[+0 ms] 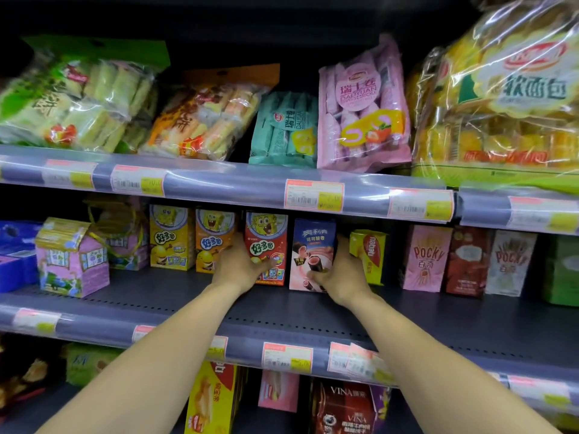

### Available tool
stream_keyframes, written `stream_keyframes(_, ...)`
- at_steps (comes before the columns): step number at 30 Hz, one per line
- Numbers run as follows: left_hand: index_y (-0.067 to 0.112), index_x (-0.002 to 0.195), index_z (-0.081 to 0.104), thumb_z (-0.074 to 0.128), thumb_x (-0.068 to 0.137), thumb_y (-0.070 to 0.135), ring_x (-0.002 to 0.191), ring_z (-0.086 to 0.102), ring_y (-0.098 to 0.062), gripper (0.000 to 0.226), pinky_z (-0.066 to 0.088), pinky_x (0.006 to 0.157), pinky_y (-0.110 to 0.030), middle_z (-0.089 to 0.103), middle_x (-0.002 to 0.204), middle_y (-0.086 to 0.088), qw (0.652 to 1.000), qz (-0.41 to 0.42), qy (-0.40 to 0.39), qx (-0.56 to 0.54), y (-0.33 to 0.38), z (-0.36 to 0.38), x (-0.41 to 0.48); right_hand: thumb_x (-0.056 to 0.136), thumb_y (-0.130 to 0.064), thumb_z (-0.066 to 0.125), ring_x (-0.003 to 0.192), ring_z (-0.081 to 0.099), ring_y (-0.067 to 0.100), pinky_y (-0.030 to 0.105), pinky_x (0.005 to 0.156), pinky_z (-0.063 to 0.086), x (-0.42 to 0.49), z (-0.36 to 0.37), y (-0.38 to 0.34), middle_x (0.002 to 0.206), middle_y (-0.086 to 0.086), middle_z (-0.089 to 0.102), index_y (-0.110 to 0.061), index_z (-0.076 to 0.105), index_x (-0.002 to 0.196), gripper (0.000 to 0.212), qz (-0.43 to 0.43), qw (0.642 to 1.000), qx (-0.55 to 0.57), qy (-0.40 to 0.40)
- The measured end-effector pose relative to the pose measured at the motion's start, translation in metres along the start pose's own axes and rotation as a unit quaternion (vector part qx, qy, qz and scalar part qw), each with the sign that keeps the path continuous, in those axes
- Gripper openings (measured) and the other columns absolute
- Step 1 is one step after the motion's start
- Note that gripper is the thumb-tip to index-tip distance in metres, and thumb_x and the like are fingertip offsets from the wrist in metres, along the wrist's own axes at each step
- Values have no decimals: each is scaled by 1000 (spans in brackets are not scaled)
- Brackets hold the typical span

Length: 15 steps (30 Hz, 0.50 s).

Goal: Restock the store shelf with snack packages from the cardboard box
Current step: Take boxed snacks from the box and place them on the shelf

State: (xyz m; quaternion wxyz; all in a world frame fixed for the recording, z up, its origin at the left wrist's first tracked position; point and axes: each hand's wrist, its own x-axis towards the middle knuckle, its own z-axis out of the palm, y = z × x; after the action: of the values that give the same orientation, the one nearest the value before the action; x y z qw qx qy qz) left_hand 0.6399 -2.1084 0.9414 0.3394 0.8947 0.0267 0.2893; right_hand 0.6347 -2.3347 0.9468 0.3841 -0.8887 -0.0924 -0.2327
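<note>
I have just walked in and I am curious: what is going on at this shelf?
A person is arranging snack boxes on the middle shelf. The left hand grips a red cartoon box, and the right hand grips the pink and navy box beside it. Both boxes stand upright in the row, between an orange box and a yellow box. No cardboard box is in view.

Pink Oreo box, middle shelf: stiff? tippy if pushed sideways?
Probably stiff: the pink Oreo box shows flat carton faces. Tall, narrow, upright, so likely tips before sliding. Right hand grips its lower corner; left hand holds the red SpongeBob box beside it.
</note>
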Motion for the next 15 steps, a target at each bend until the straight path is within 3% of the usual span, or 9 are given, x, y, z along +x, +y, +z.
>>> stream_keyframes(4, 17, 134, 40, 79, 68, 60, 119, 60, -31, 88, 51, 90, -36, 61, 134, -7, 1000, 1, 3, 9, 0, 6, 2, 71, -34, 88, 113, 65, 26, 29, 86, 53, 0, 3, 1, 128, 2, 66, -26, 34, 138, 87, -1, 1000, -9, 4)
stream_keyframes(9, 16, 128, 48, 81, 71, 54, 111, 64, -30, 76, 55, 85, -38, 66, 125, -8, 1000, -1, 27, -12, -3, -3, -3, 71, -35, 88, 112, 66, 25, 28, 86, 52, -6, -3, 2, 126, 1, 67, -25, 37, 139, 85, 5, 1000, 22, 9)
stream_keyframes(15, 16, 117, 59, 79, 73, 53, 101, 68, -25, 60, 56, 80, -34, 71, 114, -5, 999, 13, 40, 3, -6, -21, -13, 77, -43, 80, 110, 65, 30, 33, 84, 55, -16, -17, 4, 122, 6, 68, -18, 52, 131, 66, 20, 998, -49, 28)
